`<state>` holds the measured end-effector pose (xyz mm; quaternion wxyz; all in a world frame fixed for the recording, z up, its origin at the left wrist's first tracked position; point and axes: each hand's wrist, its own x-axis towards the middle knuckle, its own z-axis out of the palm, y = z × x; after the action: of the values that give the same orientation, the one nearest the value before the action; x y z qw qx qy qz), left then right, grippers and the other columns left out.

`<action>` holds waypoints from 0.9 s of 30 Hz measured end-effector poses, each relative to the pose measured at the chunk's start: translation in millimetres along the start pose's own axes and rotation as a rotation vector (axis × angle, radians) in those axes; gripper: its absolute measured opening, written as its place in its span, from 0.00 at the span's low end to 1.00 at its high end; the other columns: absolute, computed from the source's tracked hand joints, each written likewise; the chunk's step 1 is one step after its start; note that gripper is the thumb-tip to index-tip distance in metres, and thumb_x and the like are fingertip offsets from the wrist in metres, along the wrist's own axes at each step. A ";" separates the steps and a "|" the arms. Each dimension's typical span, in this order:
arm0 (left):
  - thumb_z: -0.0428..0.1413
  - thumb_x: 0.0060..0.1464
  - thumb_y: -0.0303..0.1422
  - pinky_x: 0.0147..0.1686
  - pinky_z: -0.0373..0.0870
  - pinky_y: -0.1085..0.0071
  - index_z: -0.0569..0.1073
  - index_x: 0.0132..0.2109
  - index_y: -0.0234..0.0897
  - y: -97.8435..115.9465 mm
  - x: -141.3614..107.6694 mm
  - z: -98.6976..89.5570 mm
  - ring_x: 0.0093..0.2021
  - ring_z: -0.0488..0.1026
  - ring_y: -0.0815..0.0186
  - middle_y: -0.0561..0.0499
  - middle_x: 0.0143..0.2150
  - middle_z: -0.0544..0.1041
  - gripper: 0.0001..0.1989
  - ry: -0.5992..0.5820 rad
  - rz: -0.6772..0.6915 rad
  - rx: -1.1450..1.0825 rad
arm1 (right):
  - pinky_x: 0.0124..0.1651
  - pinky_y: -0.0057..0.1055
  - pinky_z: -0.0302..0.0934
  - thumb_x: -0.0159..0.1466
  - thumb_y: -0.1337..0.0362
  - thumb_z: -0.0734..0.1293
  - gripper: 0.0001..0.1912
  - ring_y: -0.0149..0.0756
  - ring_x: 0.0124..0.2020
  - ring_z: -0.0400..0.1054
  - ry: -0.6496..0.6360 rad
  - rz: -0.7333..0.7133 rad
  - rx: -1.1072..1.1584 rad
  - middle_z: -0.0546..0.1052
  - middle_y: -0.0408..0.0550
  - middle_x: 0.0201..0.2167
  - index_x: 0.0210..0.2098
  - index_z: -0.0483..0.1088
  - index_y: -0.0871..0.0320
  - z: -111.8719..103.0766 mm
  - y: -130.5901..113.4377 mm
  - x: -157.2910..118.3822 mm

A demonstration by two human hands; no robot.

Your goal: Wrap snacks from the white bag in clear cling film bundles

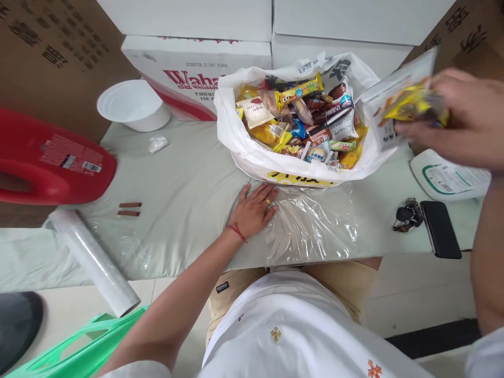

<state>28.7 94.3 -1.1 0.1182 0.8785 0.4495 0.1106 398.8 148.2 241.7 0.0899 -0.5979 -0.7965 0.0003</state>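
Note:
My left hand [252, 210] lies flat with fingers spread on the cloth-covered table, just in front of a white plastic bag [230, 139]. The bag stands wide and is filled with wrapped snacks [299, 123] in yellow, brown, blue and white. Raised at the bag's right side, my right hand [462, 113] is closed on a yellow snack packet [411, 105], which is smeared by motion. A white printed sheet of plastic [388, 102] shows behind the packet; whether it belongs to the bag I cannot tell. Clear plastic film [311, 226] lies to the right of my left hand.
On the left are a red jug [84, 173], a white bowl [151, 113], two brown strips [129, 212] and a film roll [96, 262] over the table edge. To the right are keys [407, 214], a phone [441, 229] and a white bottle [449, 176]. Boxes [189, 58] stand behind.

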 end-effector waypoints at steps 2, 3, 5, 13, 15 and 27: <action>0.41 0.73 0.43 0.74 0.42 0.38 0.64 0.73 0.43 0.6 0.2 -0.7 0.76 0.59 0.52 0.43 0.75 0.63 0.27 -0.001 -0.002 -0.002 | 0.41 0.45 0.68 0.63 0.28 0.61 0.35 0.46 0.43 0.76 -0.001 0.104 0.315 0.81 0.49 0.43 0.41 0.78 0.53 13.1 -21.9 -47.7; 0.41 0.73 0.43 0.74 0.42 0.38 0.64 0.73 0.43 0.8 0.3 -1.0 0.76 0.58 0.52 0.43 0.75 0.63 0.27 -0.003 -0.002 -0.004 | 0.37 0.43 0.69 0.62 0.29 0.64 0.33 0.44 0.37 0.76 -0.124 0.165 0.460 0.81 0.48 0.37 0.38 0.78 0.52 26.7 -36.1 -69.5; 0.41 0.73 0.43 0.74 0.42 0.38 0.64 0.73 0.43 0.9 0.5 -1.2 0.76 0.58 0.52 0.43 0.75 0.63 0.27 -0.010 -0.003 -0.010 | 0.28 0.39 0.66 0.63 0.31 0.63 0.31 0.41 0.26 0.71 -0.393 0.304 0.654 0.78 0.47 0.26 0.32 0.75 0.53 62.8 -67.9 -103.6; 0.42 0.72 0.42 0.74 0.43 0.38 0.64 0.73 0.42 1.2 0.2 -0.7 0.76 0.58 0.51 0.43 0.76 0.63 0.27 -0.015 -0.012 -0.003 | 0.38 0.33 0.63 0.74 0.50 0.59 0.18 0.46 0.40 0.78 -0.455 0.555 0.321 0.82 0.57 0.40 0.47 0.68 0.59 178.4 -148.7 -114.2; 0.42 0.72 0.42 0.74 0.44 0.38 0.65 0.72 0.42 1.5 0.2 -0.8 0.76 0.58 0.52 0.43 0.75 0.63 0.27 -0.015 -0.013 -0.002 | 0.41 0.35 0.64 0.74 0.48 0.59 0.23 0.50 0.45 0.78 -0.416 0.510 0.233 0.80 0.61 0.48 0.55 0.67 0.61 183.9 -152.5 -111.8; 0.42 0.73 0.43 0.73 0.44 0.38 0.64 0.73 0.41 -0.8 0.5 0.1 0.76 0.58 0.51 0.42 0.76 0.62 0.28 -0.019 -0.012 -0.009 | 0.33 0.36 0.62 0.76 0.48 0.53 0.25 0.54 0.37 0.80 -0.528 0.396 -0.100 0.82 0.62 0.37 0.46 0.73 0.58 163.6 -158.8 -125.2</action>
<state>28.4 95.1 -1.5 0.1271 0.8763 0.4530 0.1038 257.7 1.2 80.0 -0.1505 -0.7241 -0.6597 0.1336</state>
